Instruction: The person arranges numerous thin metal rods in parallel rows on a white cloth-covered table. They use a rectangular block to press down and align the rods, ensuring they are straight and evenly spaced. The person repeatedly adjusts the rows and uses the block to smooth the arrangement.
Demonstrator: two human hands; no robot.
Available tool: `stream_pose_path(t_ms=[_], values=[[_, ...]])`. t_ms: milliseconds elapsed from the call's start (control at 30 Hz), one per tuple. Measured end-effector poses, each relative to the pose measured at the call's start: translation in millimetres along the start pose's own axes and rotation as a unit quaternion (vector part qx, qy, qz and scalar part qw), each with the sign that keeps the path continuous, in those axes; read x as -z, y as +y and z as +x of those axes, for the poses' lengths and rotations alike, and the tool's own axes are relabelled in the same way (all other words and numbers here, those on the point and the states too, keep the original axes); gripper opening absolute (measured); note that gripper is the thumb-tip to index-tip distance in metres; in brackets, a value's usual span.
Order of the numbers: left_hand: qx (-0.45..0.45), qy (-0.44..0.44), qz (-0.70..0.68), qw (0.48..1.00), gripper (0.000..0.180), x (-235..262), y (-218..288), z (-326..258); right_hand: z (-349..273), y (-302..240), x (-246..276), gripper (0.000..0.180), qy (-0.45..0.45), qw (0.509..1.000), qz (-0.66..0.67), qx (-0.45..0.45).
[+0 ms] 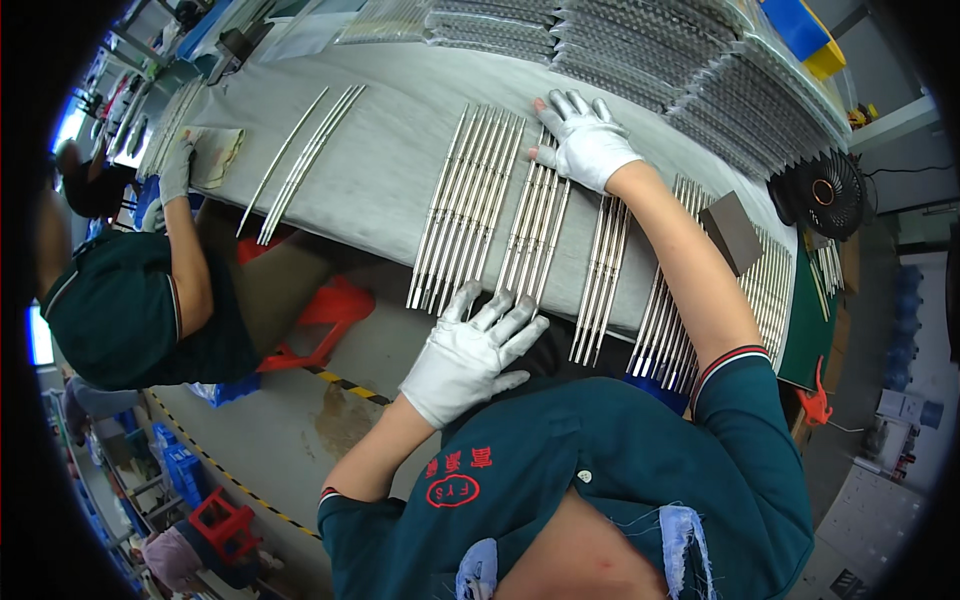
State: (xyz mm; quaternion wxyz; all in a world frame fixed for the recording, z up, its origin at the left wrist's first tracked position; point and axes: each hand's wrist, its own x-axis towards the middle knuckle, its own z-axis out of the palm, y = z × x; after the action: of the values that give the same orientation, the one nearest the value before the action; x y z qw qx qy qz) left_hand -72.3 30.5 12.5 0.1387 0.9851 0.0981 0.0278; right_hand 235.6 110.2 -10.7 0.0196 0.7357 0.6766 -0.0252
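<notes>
In the head view, five groups of silvery metal rods (pixel 468 205) run from mid-counter to the near edge. The right hand (pixel 592 145), gloved, spreads unclenched over the second group's far ends; the left hand (pixel 462 362), also gloved, has its fingers extended at the near ends, grip impossible to tell. One grey block (pixel 732 232) and one black fan (pixel 825 193) stand toward the right edge. Pale grey covers the counter (pixel 385 170); one red stool (pixel 325 312) stands on the grey floor (pixel 300 425).

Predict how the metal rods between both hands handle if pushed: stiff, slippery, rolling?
The rods look stiff: they seem to run straight to the table edge. Their shiny metal suggests they could slip. Slim, apparently round and side by side, they may roll.
</notes>
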Motion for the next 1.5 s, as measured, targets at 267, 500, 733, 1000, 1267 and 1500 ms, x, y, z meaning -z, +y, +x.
stream_pose_path(t_ms=[267, 500, 733, 1000, 1267, 1500], values=[[-0.019, 0.027, -0.022, 0.999, 0.069, 4.6, -3.6, 3.7, -23.2, 32.6, 13.2, 0.082, 0.017, 0.998, -0.001, -0.052], [0.124, 0.062, 0.053, 0.989, 0.091, 8.4, -33.6, -23.9, 29.7, -16.0, 6.5, 0.086, 0.012, 0.999, 0.032, 0.003], [0.141, 0.054, 0.05, 0.987, 0.09, 10.3, -39.2, -26.7, 53.3, -52.3, 14.7, 0.084, 0.014, 0.999, 0.05, 0.015], [0.085, 0.038, 0.029, 0.995, 0.079, 7.4, -25.6, -12.5, 29.8, -19.6, -1.0, 0.08, 0.017, 0.999, -0.032, 0.038], [0.042, 0.02, 0.007, 0.999, 0.069, -3.4, -15.5, -11.9, 14.0, -8.4, 2.5, 0.079, -0.006, 0.998, -0.054, 0.02], [0.111, 0.021, 0.041, 0.993, 0.074, 10.2, -24.2, -22.0, 40.6, -35.2, -4.1, 0.076, 0.056, 0.998, -0.015, 0.039]])
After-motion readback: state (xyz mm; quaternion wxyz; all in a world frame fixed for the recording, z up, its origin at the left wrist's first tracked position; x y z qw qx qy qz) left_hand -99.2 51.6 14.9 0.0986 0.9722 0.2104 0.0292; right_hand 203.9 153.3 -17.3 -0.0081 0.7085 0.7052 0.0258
